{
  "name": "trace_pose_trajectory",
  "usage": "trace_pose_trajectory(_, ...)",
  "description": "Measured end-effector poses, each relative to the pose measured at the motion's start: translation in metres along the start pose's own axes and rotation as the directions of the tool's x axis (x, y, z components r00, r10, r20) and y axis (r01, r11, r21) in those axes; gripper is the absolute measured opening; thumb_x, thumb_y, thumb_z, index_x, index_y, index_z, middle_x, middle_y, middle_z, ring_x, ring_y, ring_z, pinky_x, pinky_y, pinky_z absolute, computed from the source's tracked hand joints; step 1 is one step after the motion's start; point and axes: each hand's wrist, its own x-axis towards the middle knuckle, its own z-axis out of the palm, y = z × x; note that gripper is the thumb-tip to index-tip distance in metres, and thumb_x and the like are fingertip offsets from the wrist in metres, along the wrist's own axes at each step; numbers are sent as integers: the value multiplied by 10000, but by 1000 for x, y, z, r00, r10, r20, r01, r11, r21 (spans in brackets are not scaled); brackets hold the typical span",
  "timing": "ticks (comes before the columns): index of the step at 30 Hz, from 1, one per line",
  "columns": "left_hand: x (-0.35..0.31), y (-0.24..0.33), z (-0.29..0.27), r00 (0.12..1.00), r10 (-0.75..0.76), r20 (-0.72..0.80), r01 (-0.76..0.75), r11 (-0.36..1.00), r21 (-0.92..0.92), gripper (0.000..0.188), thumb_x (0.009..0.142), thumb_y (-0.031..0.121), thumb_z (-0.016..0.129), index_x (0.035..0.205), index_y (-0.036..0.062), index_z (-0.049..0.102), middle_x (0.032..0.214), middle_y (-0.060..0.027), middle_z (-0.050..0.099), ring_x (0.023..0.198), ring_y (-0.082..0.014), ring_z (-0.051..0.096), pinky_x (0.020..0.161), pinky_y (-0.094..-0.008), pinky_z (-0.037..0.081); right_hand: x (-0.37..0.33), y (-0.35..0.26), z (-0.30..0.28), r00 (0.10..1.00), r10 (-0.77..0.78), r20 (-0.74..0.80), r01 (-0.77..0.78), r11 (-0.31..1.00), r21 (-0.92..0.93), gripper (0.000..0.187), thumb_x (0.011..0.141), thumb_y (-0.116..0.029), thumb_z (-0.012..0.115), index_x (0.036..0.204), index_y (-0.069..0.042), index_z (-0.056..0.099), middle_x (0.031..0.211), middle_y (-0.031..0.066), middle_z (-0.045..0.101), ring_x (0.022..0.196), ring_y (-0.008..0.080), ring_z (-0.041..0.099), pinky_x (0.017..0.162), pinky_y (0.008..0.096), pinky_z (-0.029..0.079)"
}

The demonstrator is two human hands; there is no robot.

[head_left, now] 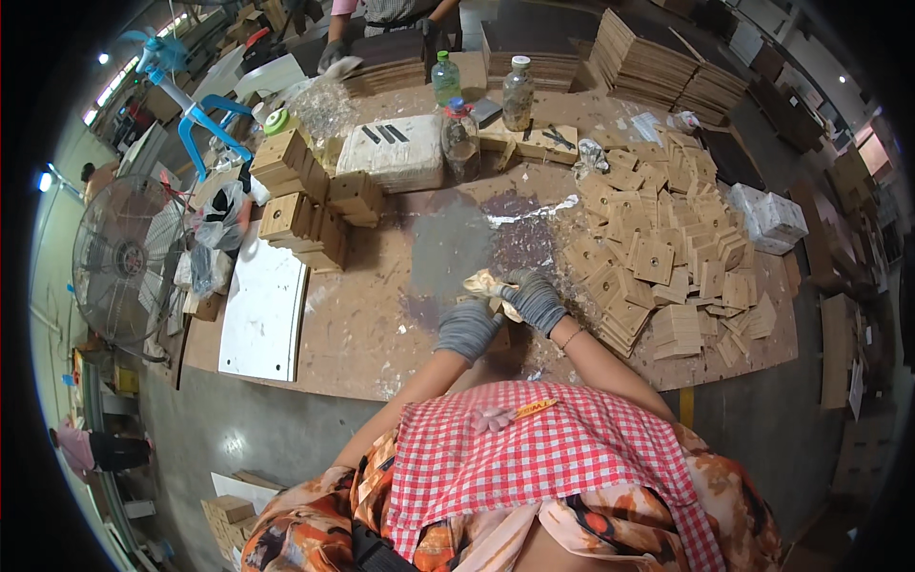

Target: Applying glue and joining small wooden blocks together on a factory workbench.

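In grey knit gloves, both my hands are close together over the near middle of the workbench (362, 315). Bunched in my right hand (537, 301) is a cream cloth (484, 283), with one fold hanging below the fingers. My left hand (470, 330) is closed just beside it, around what seems to be a small wooden block, mostly hidden by the glove and cloth. To the right lies a loose heap of small drilled wooden blocks (654, 259). Similar blocks (307, 229) are stacked in neat piles to the left.
A white panel (262, 310) lies at the bench's left edge, near a floor fan (124, 253). Behind my hands are a wrapped package (391, 154) and several bottles (462, 143). Board stacks (658, 62) stand at the back, where another person's gloved hand (334, 55) shows.
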Motion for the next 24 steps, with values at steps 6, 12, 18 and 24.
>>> trace_pose_trajectory(6, 2, -9, 3, 999, 29, -42, -30, 999, -29, 403, 801, 369, 576, 981, 16, 653, 909, -237, 649, 825, -374, 645, 745, -463, 514, -16, 8, 3, 998, -11, -62, 23, 980, 197, 382, 795, -371, 694, 948, -21, 700, 807, 190, 681, 684, 263, 638, 688, 354, 513)
trace_pose_trajectory(12, -6, -10, -4, 999, 25, -28, -27, 996, -87, 523, 818, 273, 621, 1282, 60, 505, 1018, -221, 624, 926, -364, 618, 795, -434, 498, -18, 8, -4, 993, -27, -119, 50, 980, 195, 379, 824, -337, 691, 994, 2, 681, 820, 146, 682, 711, 157, 606, 689, 314, 501)
trace_pose_trajectory(18, -27, 2, -28, 875, 202, -441, -344, 899, -270, 703, 760, 158, 672, 1407, 120, 399, 1073, -215, 587, 907, -365, 585, 802, -440, 479, -52, -15, -31, 952, 67, -297, 129, 794, 594, 290, 890, -288, 627, 972, -13, 669, 798, 22, 624, 718, 109, 530, 704, 265, 462)
trace_pose_trajectory(24, -34, 19, -45, 761, 321, -564, -532, 807, -258, 694, 740, 102, 652, 1394, 101, 418, 1152, -203, 562, 1004, -394, 543, 883, -434, 445, -75, -44, -38, 977, 153, -147, 14, 644, 765, 329, 908, -256, 596, 1128, -13, 620, 1062, 35, 612, 990, 112, 534, 916, 279, 419)
